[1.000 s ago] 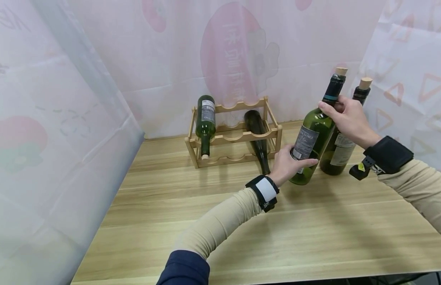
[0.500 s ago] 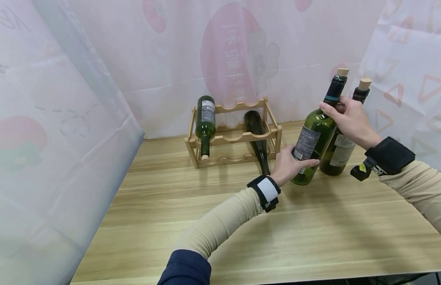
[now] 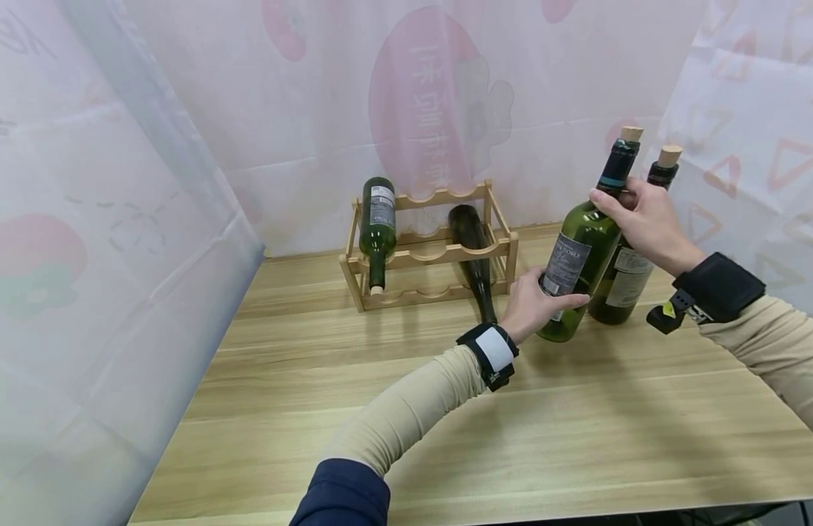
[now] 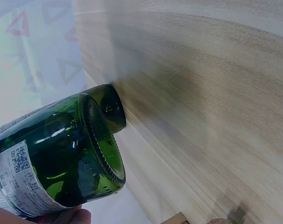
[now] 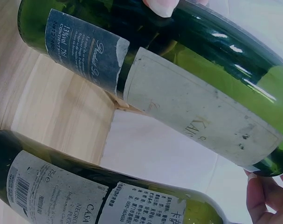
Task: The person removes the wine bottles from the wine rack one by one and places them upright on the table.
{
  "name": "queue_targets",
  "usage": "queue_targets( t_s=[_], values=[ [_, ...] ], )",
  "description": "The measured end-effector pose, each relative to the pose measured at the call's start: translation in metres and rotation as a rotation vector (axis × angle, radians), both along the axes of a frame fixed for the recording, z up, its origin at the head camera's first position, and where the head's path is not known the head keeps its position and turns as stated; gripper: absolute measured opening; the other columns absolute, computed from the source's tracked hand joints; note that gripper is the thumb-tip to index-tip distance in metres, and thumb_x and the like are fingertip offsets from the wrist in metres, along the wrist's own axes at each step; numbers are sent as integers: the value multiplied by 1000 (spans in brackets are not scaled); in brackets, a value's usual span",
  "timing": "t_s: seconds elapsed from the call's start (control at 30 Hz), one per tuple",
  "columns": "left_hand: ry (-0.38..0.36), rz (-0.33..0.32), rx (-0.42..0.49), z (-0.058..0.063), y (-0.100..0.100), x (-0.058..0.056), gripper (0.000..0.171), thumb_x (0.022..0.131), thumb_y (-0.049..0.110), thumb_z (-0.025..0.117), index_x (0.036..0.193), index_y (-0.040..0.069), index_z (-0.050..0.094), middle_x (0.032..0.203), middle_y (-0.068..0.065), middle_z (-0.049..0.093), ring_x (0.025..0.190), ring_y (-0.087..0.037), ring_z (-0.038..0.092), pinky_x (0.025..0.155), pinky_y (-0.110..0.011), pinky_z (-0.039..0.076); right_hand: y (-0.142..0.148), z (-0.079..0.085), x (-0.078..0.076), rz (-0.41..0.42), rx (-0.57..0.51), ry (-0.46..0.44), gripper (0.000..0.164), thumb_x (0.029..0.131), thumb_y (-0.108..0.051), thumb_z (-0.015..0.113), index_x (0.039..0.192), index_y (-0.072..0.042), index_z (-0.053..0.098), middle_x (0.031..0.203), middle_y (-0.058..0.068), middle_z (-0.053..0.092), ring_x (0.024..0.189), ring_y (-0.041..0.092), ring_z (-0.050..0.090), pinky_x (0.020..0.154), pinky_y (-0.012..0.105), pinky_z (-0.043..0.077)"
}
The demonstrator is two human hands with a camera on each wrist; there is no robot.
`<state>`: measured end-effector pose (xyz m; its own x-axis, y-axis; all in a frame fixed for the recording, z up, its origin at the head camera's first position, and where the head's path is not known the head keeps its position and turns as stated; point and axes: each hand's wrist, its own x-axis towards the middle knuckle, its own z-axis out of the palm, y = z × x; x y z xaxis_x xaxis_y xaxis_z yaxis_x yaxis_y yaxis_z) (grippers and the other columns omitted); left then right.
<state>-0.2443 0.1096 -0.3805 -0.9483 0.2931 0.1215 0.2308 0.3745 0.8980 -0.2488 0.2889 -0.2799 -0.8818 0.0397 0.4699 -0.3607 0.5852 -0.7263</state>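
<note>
A green glass bottle (image 3: 580, 248) slants between the two hands, its cork (image 3: 632, 134) uppermost, a teal band round its dark neck and a grey label (image 3: 565, 264) on its body; its underside shows clear of the tabletop (image 3: 314, 394). Just behind it, partly hidden by the right hand (image 3: 646, 219), stands a second corked bottle (image 3: 623, 281). Left of the left hand (image 3: 531, 303) sits a wooden rack (image 3: 455, 253), bearing a labelled bottle (image 3: 378, 223) on top and a darker bottle (image 3: 467, 226) whose neck reaches toward the left wrist. The left hand grips the slanting bottle's lower body, thumb outstretched; the right pinches it just below the neck.
</note>
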Motion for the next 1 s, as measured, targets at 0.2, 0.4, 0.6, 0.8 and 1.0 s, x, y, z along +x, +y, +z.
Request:
queue_targets(
  t_s=[0.2,0.4,0.6,0.8,1.0],
  values=[
    [-2,-7,2,-1,2,-1,62,72,41,84,121,15,58,99,5,65,81,-2,58,69,-19,50,1,-1,0,-6,0,-7,31,96,-34,58,105,-4,59,70,-33,59,67,-10,59,61,8,44],
    [3,-15,-1,0,4,-1,61,73,41,84,121,14,58,101,5,65,82,-2,59,70,-19,50,4,-2,0,3,-11,-4,29,96,-33,58,106,-5,59,72,-31,61,67,-10,60,61,8,45],
    [14,-13,-7,-1,6,-2,60,72,42,84,120,15,59,101,5,65,81,-2,58,69,-18,50,5,-1,1,0,-2,6,28,96,-32,58,106,-5,58,72,-32,61,67,-10,59,62,7,45],
    [32,-9,-23,-2,8,-3,59,72,43,84,118,17,60,99,6,66,80,-2,59,67,-18,49,6,0,3,-10,21,-6,31,97,-34,57,108,-5,56,76,-28,62,70,-11,59,63,8,44],
    [44,-4,-25,-3,11,-6,58,72,42,84,119,17,60,99,6,66,79,-2,59,66,-17,49,5,1,4,-27,64,-7,36,97,-35,55,114,-3,54,89,-2,72,73,-13,57,64,7,42]
  ],
)
